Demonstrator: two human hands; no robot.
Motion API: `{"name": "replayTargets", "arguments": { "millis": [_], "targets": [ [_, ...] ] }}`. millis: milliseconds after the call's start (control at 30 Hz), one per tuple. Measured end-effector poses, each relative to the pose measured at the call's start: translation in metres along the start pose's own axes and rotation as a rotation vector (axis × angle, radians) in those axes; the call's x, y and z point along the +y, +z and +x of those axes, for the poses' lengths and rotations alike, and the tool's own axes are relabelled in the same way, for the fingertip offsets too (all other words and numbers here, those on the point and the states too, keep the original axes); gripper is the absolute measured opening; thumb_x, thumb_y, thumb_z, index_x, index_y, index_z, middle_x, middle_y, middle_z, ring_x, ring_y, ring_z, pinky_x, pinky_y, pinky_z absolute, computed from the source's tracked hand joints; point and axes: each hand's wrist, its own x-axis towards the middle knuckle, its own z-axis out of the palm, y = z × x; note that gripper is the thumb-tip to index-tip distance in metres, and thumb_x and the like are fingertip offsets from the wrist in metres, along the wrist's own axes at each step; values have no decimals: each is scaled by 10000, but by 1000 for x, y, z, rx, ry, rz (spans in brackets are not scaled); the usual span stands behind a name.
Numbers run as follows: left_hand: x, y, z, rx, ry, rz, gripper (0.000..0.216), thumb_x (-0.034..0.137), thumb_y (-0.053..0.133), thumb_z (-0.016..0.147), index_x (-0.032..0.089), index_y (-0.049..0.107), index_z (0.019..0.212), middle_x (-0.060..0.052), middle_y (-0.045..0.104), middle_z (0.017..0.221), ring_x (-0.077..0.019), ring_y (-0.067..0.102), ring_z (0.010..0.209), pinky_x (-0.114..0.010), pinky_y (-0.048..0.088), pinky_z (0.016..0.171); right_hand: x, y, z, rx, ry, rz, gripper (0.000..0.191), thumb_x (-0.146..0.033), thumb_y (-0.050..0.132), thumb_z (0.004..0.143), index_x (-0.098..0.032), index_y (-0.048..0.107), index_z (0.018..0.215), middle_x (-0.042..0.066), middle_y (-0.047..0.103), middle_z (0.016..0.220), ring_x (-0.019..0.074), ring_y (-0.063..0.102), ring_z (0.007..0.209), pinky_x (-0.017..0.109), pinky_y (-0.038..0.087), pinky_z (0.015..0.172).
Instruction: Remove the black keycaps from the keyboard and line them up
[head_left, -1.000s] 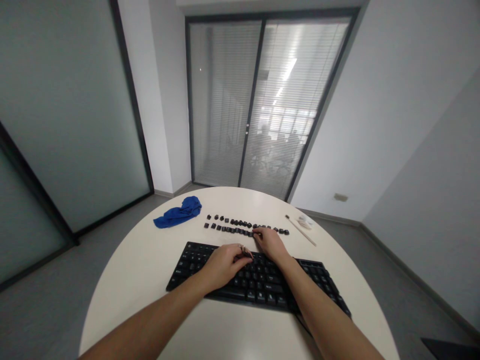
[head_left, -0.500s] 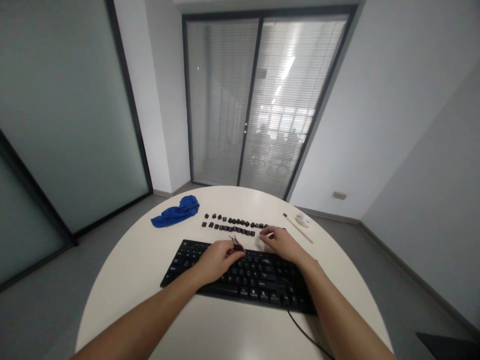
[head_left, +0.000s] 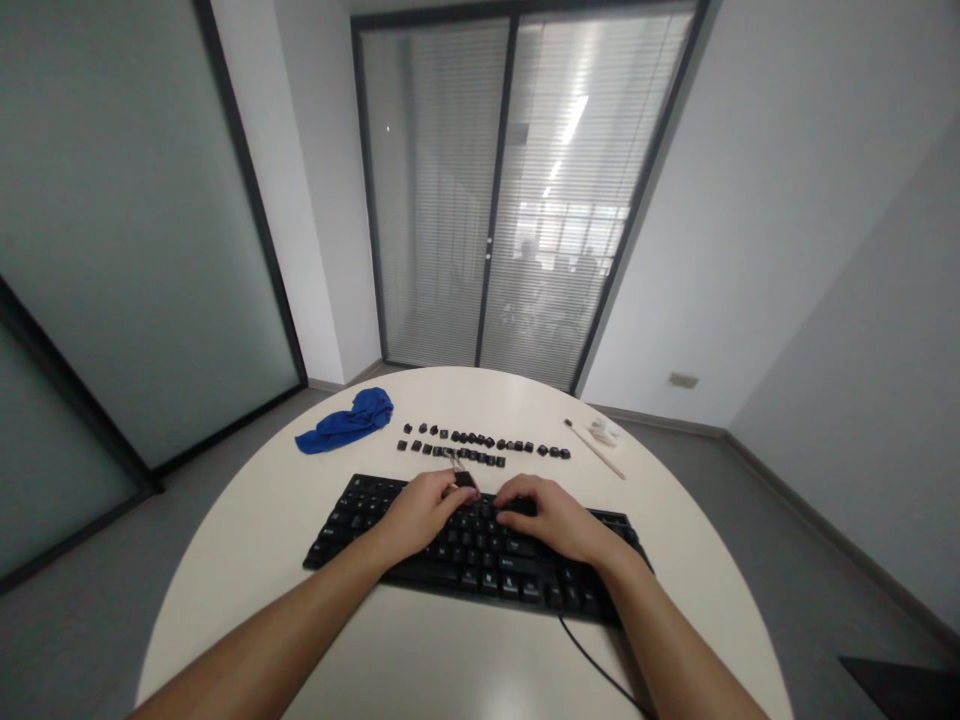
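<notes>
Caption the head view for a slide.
Left hand grips a small tool, right hand rests on black keyboard; loose keycaps lined up behind.

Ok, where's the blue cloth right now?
In the head view the blue cloth lies far left on the table, just left of the loose keycaps and beyond the keyboard.

light: soft, even, dim | source: bright ceiling strips behind blinds (head_left: 570, 200) | shadows: faint | edges: strong wide-angle bend | focus: sharp

In left hand (head_left: 421, 508), small tool (head_left: 457, 466), indistinct.
</notes>
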Motion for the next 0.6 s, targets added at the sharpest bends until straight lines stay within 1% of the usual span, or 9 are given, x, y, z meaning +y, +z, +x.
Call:
{"name": "replayTargets", "arguments": {
  "millis": [233,333,433,500,600],
  "targets": [
    [-3,7,10,-1,-7,-52,237,307,478,930,173,652,840,-34,712,836,-197,660,824,-288,493,784,3,2,-1,19,-36,-28,163,-290,674,819,-236,719,966,32,696,1015,202,619,976,337,452,931],
    [-2,9,18,-41,-20,-58,243,315,462,934,175,628,826,-32,704,821,-188,656,799,-287,500,772,2,3,-1,22,-45,-35,150,-283,673,822,-235,721,956,29,698,1011,200,620,977,334,450,931],
    [1,8,26,-104,19,22,251,316,458,934,180,623,804,-29,698,795,-184,645,777,-277,481,751,2,3,-1,28,-51,-26,149,-269,672,823,-233,716,961,23,700,1012,193,620,977,325,449,928],
    [2,9,28,-133,47,112,255,315,468,929,180,615,770,-27,682,762,-187,628,746,-271,457,702,3,4,-1,38,-56,-23,145,-256,671,822,-231,712,959,21,701,1008,189,620,978,319,447,927],
    [3,12,24,-105,58,208,255,313,479,928,179,594,745,-22,660,735,-183,597,694,-256,407,617,3,4,-2,49,-61,-27,132,-255,666,825,-229,711,946,21,701,991,191,620,970,320,450,919]
  ]
}}
